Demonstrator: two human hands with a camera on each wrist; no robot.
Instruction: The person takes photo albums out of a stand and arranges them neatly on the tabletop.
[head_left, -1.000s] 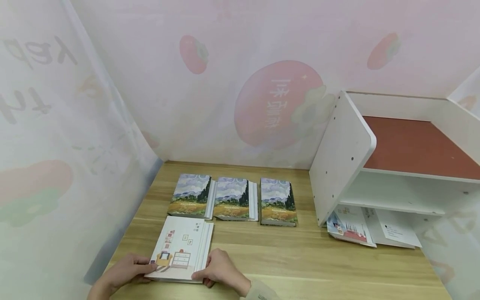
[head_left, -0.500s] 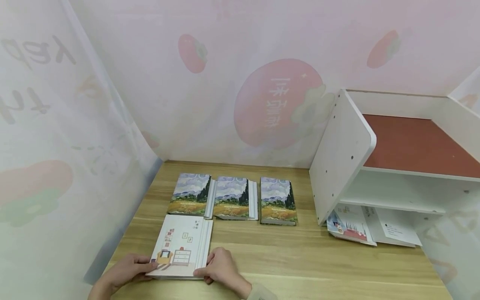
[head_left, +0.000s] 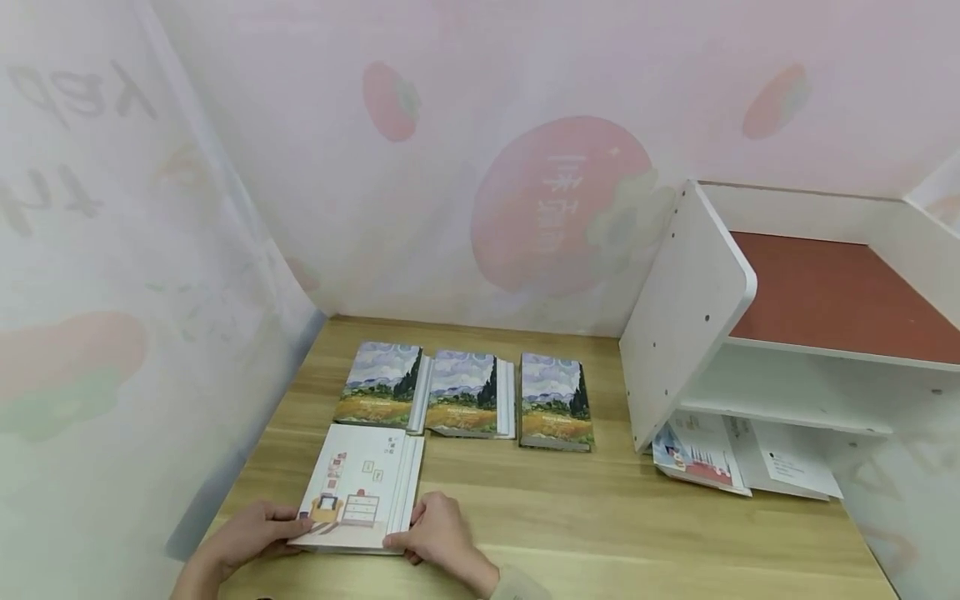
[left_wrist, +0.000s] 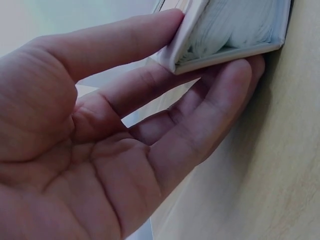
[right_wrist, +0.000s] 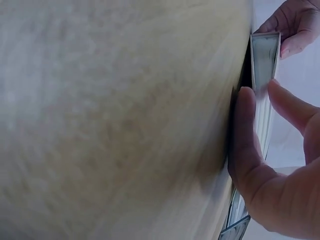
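Left hand (head_left: 251,533) pinches the near-left corner of the book (head_left: 363,487): thumb on the cover, fingers curled under it, clear in the left wrist view (left_wrist: 100,130). Right hand (head_left: 438,533) grips the near-right corner at the page edge, thumb on top, fingers against the side. Since a second ago the book has slid slightly away from the person and its near edge sits a bit higher off the surface (head_left: 600,517); both hands kept their corners. Judgement: a lift or straightening is just starting, nothing carried yet.

The book is white-covered, with a drawing of a yellow chair and a drawer chest, and thick, with the white page block showing on the right side. It lies at the front left of the surface, far edge just short of the leftmost painted book.

Behind it is a row of three painted books (head_left: 465,400) with a landscape cover. At the right stands a white shelf (head_left: 690,317), with booklets (head_left: 701,454) lying under its lowest board.
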